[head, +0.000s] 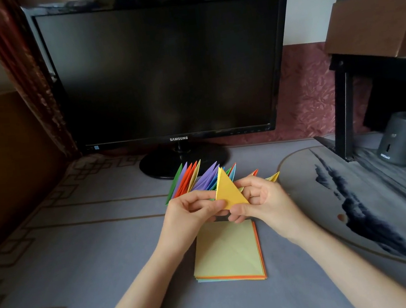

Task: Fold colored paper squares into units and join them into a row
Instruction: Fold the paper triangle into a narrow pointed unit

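A folded yellow triangular paper unit [228, 192] stands point-up between my hands, above the table. My left hand [192, 212] pinches its lower left corner. My right hand [260, 200] holds its lower right side with thumb and fingers curled. Behind the hands a row of joined folded units [195, 178] fans out in green, purple, orange, yellow and blue; more tips show past my right hand. A stack of flat colored paper squares [228, 252], pale yellow-green on top, lies on the table just below my hands.
A black monitor [166, 67] on its round stand [184, 161] stands close behind the row. A round grey mat [375, 202] lies at right, with a dark shelf leg [345, 113], a grey cylinder [403, 138] and a cardboard box [380, 11] beyond it.
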Tool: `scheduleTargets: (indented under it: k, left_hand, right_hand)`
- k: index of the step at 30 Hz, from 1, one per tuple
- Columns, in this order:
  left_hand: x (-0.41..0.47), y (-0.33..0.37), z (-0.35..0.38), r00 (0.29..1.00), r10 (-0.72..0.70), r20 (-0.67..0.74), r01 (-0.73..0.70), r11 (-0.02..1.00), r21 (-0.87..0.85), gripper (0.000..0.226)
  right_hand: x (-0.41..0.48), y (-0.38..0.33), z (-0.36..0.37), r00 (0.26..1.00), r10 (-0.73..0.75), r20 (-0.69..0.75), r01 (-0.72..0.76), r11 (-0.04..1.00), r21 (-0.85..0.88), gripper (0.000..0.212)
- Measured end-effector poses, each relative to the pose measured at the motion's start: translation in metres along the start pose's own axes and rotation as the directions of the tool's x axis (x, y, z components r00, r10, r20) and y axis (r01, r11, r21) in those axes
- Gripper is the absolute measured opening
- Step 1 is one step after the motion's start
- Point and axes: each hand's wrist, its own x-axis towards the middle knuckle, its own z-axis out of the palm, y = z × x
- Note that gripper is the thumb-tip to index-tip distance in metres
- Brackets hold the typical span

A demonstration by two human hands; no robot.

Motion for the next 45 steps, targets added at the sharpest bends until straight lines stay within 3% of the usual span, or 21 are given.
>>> scheduleTargets:
  k: [7,15,21,25,28,32,35,38,45]
  left_hand:
    - [0.003,-0.002,-0.002,0.996,-0.040,-0.077,0.032,0.994,-0.105,0.026]
    - [0.005,-0.003,-0.007,0.991,-0.055,-0.124,0.037,0.988,-0.147,0.010]
    - [0.004,-0.003,-0.007,0.998,0.027,-0.063,-0.029,0.999,-0.035,0.018]
    - [0.004,-0.001,-0.010,0.995,0.104,0.001,-0.104,0.992,0.077,0.018]
    - [0.002,-0.001,-0.006,0.983,0.156,0.098,-0.173,0.965,0.199,0.023]
    - [0.001,-0.002,-0.001,0.984,0.146,0.104,-0.162,0.972,0.172,0.033]
    - [0.002,-0.003,-0.001,0.994,0.111,0.004,-0.111,0.993,0.041,0.021]
    - [0.003,-0.005,-0.002,0.995,0.098,-0.009,-0.098,0.995,-0.019,0.017]
    - [0.002,-0.005,-0.003,0.987,0.154,0.041,-0.156,0.987,0.049,0.013]
  right_hand:
    - [0.000,0.002,0.001,0.999,-0.009,0.050,0.007,0.999,0.040,0.047]
    - [-0.006,-0.003,0.003,0.986,-0.020,0.168,0.017,1.000,0.018,0.058]
    - [-0.008,-0.015,-0.008,0.985,0.006,0.175,-0.012,0.999,0.033,0.055]
    - [-0.005,-0.014,-0.010,0.995,0.003,0.104,0.001,0.999,-0.040,0.073]
    - [-0.007,-0.012,-0.003,0.999,0.018,0.048,-0.013,0.995,-0.095,0.040]
    - [-0.007,-0.005,0.001,1.000,-0.003,-0.024,0.000,0.992,-0.128,0.005]
    - [-0.006,-0.009,0.003,0.997,-0.042,-0.064,0.035,0.994,-0.100,0.005]
    - [-0.006,-0.009,0.006,0.998,-0.040,-0.053,0.034,0.994,-0.105,0.008]
    - [-0.007,-0.009,0.004,0.998,-0.034,-0.060,0.025,0.989,-0.146,0.007]
